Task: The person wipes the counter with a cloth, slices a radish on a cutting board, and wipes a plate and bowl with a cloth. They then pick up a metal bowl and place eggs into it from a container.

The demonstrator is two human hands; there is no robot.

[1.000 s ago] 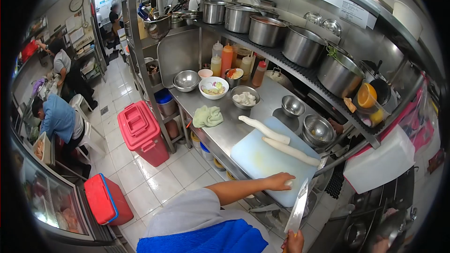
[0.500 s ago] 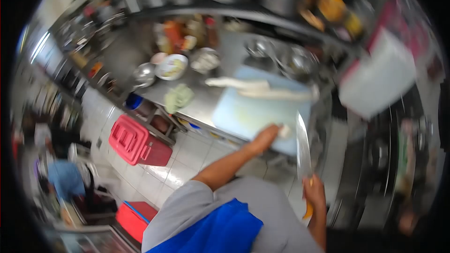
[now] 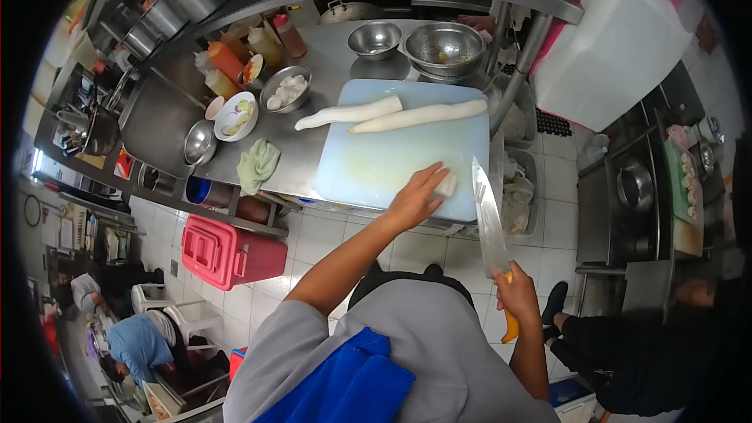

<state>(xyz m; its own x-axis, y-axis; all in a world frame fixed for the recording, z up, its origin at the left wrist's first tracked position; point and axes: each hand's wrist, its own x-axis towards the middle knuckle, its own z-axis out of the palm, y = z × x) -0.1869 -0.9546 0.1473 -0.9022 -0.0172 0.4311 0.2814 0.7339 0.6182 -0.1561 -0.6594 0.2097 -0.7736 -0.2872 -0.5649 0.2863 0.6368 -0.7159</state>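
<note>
Over at the blue cutting board (image 3: 368, 176), the left hand (image 3: 419, 194) is down low with its fingers spread, right up against a short white chunk (image 3: 446, 186) near the board's near right corner; whether it presses on it, I cannot tell. And here's the right hand (image 3: 517, 295), wrapped firmly round the yellow handle (image 3: 511, 327) of a big knife (image 3: 490, 227)! The broad blade points away from the body, its tip over the board's right edge, just beside the chunk and clear of the left fingers. Whether steel meets board, this angle won't say.

Further up the board, two long, peeled white radishes (image 3: 423, 115) lie crosswise, close alongside each other, one poking its thin end past the left edge onto the steel desk (image 3: 317, 158). Behind them, a small steel bowl (image 3: 374, 41) sits beside a perforated colander (image 3: 444, 48). Out left, a rumpled green cloth (image 3: 258, 166), a steel bowl of white pieces (image 3: 287, 89) and a white bowl (image 3: 236, 117) with pale, sliced food inside; squeeze bottles (image 3: 225, 61) crowd in behind.

Down on the tiles stands a lidded red bin (image 3: 258, 260), while at lower left a co-worker in a blue top (image 3: 141, 347) bends forward, well apart from this desk.
</note>
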